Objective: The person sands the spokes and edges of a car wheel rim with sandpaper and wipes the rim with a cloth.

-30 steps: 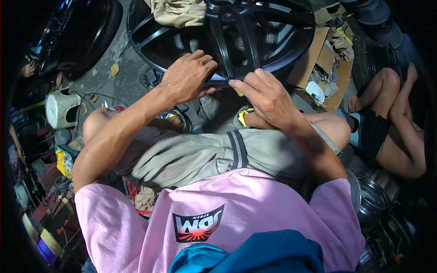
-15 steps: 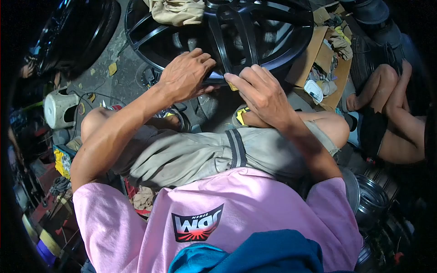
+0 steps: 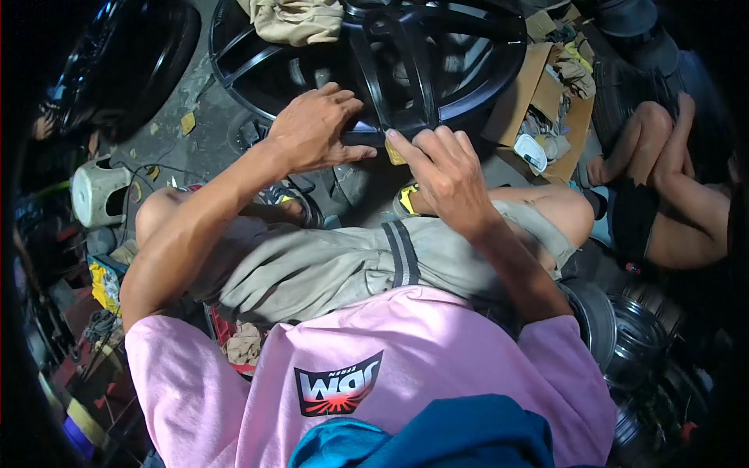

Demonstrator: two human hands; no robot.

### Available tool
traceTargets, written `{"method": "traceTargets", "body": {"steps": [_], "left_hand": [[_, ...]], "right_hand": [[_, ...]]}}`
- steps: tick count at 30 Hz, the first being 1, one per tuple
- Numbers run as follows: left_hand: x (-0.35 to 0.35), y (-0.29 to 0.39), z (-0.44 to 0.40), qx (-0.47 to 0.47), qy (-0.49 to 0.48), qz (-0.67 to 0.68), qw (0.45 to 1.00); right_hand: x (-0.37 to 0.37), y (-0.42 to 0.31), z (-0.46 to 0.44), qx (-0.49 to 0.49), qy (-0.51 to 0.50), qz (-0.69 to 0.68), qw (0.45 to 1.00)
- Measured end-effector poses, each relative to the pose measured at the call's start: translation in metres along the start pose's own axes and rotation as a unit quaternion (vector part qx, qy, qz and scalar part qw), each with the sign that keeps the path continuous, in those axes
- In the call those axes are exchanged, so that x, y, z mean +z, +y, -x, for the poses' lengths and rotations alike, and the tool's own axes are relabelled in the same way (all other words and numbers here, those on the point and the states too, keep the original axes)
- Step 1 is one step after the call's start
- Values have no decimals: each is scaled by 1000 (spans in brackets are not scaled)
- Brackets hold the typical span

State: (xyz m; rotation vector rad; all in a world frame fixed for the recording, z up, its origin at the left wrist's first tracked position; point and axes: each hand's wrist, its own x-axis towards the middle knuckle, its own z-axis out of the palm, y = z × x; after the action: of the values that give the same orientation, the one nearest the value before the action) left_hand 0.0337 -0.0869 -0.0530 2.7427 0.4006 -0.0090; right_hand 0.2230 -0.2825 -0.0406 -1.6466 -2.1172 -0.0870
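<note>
A black spoked wheel rim (image 3: 425, 70) stands in front of me at the top of the view. My left hand (image 3: 316, 131) rests at its near edge, fingers over the rim and thumb stretched out below. With my right hand (image 3: 443, 168), I hold a small yellowish piece (image 3: 395, 154) beneath the index finger, against the near edge of the wheel. Its exact shape is hidden by the fingers. A beige cloth (image 3: 295, 19) hangs on the upper left spokes.
To the right lies an open cardboard box (image 3: 576, 132) of scraps. Another person's bent legs (image 3: 651, 148) show at far right. A white stool (image 3: 100, 192) is at left, below a big dark glossy rim (image 3: 129, 62). More metal rims (image 3: 636, 335) lie at lower right.
My right hand has lowered slightly, with its index finger straighter and more of the yellowish piece showing. My left thumb has spread outward. The whole view has shifted slightly.
</note>
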Motion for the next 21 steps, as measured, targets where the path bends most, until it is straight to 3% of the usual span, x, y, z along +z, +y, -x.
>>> {"method": "traceTargets", "body": {"steps": [2,5,7,8,10,13,16,18,20,21], "left_hand": [[-4,0,-1,-23,-22,21,999],[0,-13,5,7,24,66,998],[-4,-16,2,-81,3,223,971],[-4,-17,-2,-81,3,224,971],[-24,-4,-15,-256,-116,295,913],[-16,-1,-12,-227,-70,254,938],[-14,3,-15,-222,-69,222,947],[-2,3,-14,-192,7,218,957],[1,6,-12,-200,14,208,957],[-1,8,-12,-206,24,195,959]], "right_hand": [[8,-3,-4,9,18,3,1000],[6,-7,0,7,1,-30,1000],[3,-4,15,22,-4,-47,999],[2,-2,21,32,-12,-68,997],[2,0,24,63,-20,-82,994],[2,2,21,180,31,-248,952],[6,8,27,230,41,-296,926],[7,10,24,235,63,-284,928],[7,8,20,238,83,-272,929],[8,4,17,278,104,-325,898]]}}
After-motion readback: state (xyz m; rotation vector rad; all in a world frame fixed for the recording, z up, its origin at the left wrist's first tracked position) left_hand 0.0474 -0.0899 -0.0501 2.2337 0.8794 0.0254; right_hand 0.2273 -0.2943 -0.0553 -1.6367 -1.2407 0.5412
